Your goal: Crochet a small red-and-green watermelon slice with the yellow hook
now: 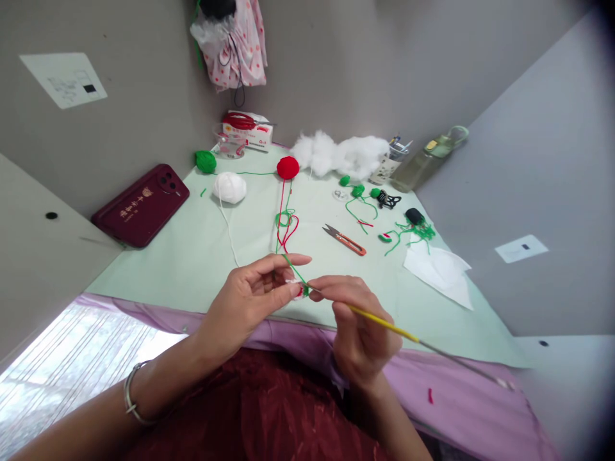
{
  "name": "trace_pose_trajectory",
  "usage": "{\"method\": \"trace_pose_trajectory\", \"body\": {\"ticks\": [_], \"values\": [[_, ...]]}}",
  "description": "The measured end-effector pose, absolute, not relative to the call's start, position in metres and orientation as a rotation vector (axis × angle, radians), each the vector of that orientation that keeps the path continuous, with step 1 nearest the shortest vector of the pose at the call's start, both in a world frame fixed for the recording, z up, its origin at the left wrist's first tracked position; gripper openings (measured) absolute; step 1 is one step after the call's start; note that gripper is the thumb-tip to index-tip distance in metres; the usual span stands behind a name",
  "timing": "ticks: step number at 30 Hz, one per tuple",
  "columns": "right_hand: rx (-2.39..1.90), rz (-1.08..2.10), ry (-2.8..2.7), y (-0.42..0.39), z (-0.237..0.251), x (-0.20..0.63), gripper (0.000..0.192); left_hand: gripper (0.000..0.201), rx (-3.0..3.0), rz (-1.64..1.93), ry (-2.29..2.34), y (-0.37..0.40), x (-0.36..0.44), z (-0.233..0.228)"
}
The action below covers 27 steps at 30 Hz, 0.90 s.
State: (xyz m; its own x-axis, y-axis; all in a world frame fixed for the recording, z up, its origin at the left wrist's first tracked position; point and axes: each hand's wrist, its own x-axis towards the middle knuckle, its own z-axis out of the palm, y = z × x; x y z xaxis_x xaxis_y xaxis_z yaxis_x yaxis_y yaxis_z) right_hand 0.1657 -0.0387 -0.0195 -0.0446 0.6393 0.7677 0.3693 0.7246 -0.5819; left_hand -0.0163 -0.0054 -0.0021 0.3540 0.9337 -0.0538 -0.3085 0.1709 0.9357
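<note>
My left hand (257, 288) pinches a small crocheted piece (301, 291) in white, red and green yarn, partly hidden by the thumb. Green yarn (294, 266) runs over the outstretched index finger down to the piece. In my right hand (362, 320) is a crochet hook (384, 322) with a yellow grip, its tip at the piece. Yarn leads back from the work to a red yarn ball (287, 168), a white yarn ball (229, 187) and a green yarn ball (205, 161).
Orange-handled thread snips (344, 239) lie right of centre. White stuffing (336, 157), a pen cup (387, 168) and a bottle (427, 160) stand at the back. Small green crocheted pieces (358, 191) lie right, near a white cloth (439, 272). A dark red phone (141, 205) leans left.
</note>
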Motion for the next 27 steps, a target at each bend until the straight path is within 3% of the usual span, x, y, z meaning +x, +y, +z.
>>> {"method": "trace_pose_trajectory", "body": {"ticks": [6,15,21,27], "values": [[-0.831,-0.017,-1.705,-0.037,-0.034,0.160,0.032,0.039,0.969,0.999,0.747,-0.007,-0.011,0.000],[-0.791,0.492,-1.445,-0.028,-0.021,0.166,0.020,0.048,1.110,0.833,0.600,0.002,-0.017,-0.007],[-0.693,0.668,-1.457,-0.028,-0.023,0.173,0.016,0.034,1.259,0.887,0.763,0.004,-0.013,0.000],[-0.792,0.389,-1.704,-0.037,-0.016,0.177,0.023,0.021,1.586,1.192,0.864,-0.004,-0.017,-0.001]]}}
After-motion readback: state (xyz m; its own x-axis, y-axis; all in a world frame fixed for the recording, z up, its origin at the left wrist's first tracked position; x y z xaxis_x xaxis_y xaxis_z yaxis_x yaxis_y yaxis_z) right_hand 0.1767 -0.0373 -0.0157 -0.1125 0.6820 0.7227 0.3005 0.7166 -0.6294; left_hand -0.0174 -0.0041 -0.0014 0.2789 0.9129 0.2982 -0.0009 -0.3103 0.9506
